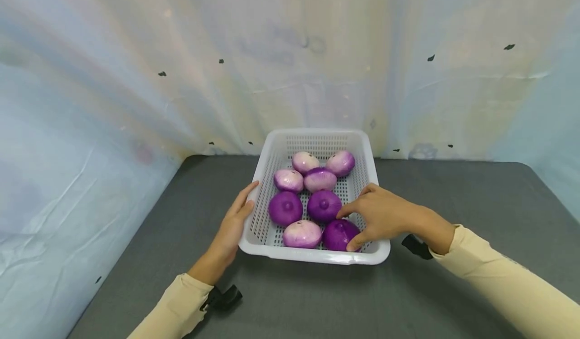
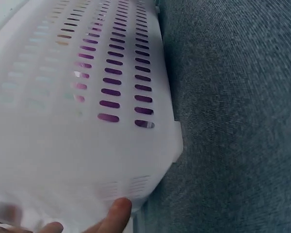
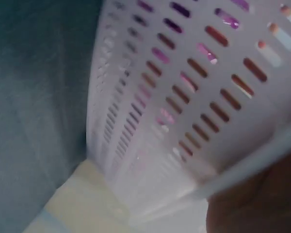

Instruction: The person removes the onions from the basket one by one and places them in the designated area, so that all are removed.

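Note:
A white perforated plastic basket (image 1: pixel 317 257) holds several shiny purple onions, some deep purple and some pale with purple ends. My right hand (image 1: pixel 385 213) reaches over the basket's right rim, fingers and thumb curled about the deep purple onion (image 1: pixel 337 233) in the front right corner. Another deep purple onion (image 1: pixel 323 204) lies just behind it, and a pale onion (image 1: pixel 302 234) sits to its left. My left hand (image 1: pixel 231 228) rests along the basket's left side, fingers extended against it. In the left wrist view, a fingertip (image 2: pixel 120 208) touches the outer wall.
Dark grey cloth (image 1: pixel 290 298) covers the table under the basket. A pale patterned curtain (image 1: pixel 317 67) hangs close behind it, and another sheet (image 1: pixel 81 178) hangs along the left. Black straps with small mounts (image 1: pixel 222 298) are on both wrists.

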Demonstrator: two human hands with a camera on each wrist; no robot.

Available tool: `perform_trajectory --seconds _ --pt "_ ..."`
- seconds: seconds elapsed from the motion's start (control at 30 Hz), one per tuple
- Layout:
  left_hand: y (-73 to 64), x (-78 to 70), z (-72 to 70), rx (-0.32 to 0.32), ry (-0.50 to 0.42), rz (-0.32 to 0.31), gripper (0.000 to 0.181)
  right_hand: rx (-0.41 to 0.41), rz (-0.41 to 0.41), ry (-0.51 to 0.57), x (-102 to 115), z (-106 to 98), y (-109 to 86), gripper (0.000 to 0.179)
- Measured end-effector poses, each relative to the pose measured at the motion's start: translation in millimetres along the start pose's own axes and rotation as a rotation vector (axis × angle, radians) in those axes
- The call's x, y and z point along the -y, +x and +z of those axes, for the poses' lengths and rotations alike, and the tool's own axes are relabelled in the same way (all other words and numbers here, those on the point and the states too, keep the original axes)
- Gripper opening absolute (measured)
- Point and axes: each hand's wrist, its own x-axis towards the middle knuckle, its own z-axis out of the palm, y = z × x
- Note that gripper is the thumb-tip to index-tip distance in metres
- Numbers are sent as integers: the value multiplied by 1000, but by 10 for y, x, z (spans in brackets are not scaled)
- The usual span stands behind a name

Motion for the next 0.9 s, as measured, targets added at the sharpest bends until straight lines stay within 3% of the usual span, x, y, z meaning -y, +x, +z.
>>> perform_trajectory --seconds 0.17,0.33,0.5,0.63,0.77,0.9 --pt "43 17 -62 93 -69 23 50 -3 22 -18 29 14 23 64" --pt "72 33 -183 175 -123 -26 50 -14 16 -18 47 39 36 61" --pt "62 37 -172 186 -140 -53 50 -40 7 74 47 22 22 59" --pt "62 34 -117 180 -139 -57 50 -71 81 180 82 -75 -40 60" --pt "67 30 -118 169 -141 -57 49 -154 171 280 147 -231 -183 63" --pt "56 22 -162 173 -143 -59 50 -264 192 341 181 -349 -350 67"
